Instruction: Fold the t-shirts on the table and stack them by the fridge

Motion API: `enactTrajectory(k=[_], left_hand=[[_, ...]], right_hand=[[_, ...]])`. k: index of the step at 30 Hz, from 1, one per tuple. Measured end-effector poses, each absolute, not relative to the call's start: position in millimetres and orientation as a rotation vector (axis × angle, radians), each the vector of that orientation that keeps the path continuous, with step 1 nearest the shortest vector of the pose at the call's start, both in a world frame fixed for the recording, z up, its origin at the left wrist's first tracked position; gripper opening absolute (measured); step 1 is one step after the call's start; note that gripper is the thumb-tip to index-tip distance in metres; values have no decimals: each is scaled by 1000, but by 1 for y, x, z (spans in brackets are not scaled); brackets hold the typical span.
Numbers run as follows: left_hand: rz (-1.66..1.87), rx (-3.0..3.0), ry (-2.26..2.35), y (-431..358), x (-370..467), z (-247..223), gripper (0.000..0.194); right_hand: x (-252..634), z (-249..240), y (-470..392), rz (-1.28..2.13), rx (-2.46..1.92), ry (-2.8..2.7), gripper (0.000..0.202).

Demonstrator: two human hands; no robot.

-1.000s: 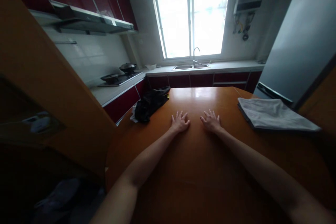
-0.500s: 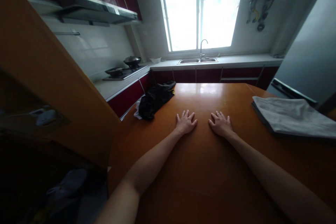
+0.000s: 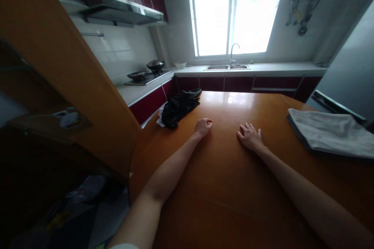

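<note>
My left hand (image 3: 203, 127) rests on the orange-brown wooden table (image 3: 216, 179), turned on its side with the fingers curled into a loose fist. Nothing shows in it. To its right, my right hand (image 3: 250, 137) lies palm down on the tabletop, fingers spread, holding nothing. A crumpled black garment (image 3: 179, 108) with a bit of yellow and white at its edges lies beyond and left of my left hand. Well to the right of my right hand is a folded light grey cloth (image 3: 333, 132) with a darker layer under it.
Beyond the table, a counter holds a double sink (image 3: 228, 67) with a tall faucet (image 3: 233, 52) under the window. Two pans, one a lidded wok (image 3: 155, 65), sit on the stove at left. A wooden cabinet (image 3: 108, 105) borders the table's left side; a fridge (image 3: 347, 62) stands right.
My left hand has gone from flat with spread fingers to a curled fist on its side. My right hand stays flat. The whole view has shifted slightly left.
</note>
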State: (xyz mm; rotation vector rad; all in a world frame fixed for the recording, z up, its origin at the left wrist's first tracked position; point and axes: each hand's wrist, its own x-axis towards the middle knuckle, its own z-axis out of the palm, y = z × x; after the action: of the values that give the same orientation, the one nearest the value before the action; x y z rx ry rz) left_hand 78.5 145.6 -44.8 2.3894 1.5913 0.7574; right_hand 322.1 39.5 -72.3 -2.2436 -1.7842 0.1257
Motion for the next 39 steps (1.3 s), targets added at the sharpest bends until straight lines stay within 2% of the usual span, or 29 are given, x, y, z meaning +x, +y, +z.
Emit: enactTrajectory(k=[7,11,14,22,24,28,34,39], left_hand=[[1211,2125,2079,182,-22,-16,27],[1337,1992,2241,190,-62,-20,23],[1305,1874,2368,195,-75,-33,22],[1186,1744,2402,196,-79,-49,58],[1221,1710,2360,196,-81,-50,52],[1289,1704,2269,199,-83,-49,20],[1484,1870,2129,201,-68,-35,23],[1538,2323,1667,185,-18,-27,19]], right_hand=[[322,-72,41,121,-2252,-1783,59],[322,-72,42,116,-2259,-1781,58],[322,-73,42,110,-2255,-1779,58],[322,-74,42,105,-2252,-1767,58],[322,-74,41,107,-2256,-1769,58],[321,-72,40,102,-2254,-1781,58],[321,-70,39,109,-2247,-1784,57],[321,-67,38,117,-2231,-1766,56]])
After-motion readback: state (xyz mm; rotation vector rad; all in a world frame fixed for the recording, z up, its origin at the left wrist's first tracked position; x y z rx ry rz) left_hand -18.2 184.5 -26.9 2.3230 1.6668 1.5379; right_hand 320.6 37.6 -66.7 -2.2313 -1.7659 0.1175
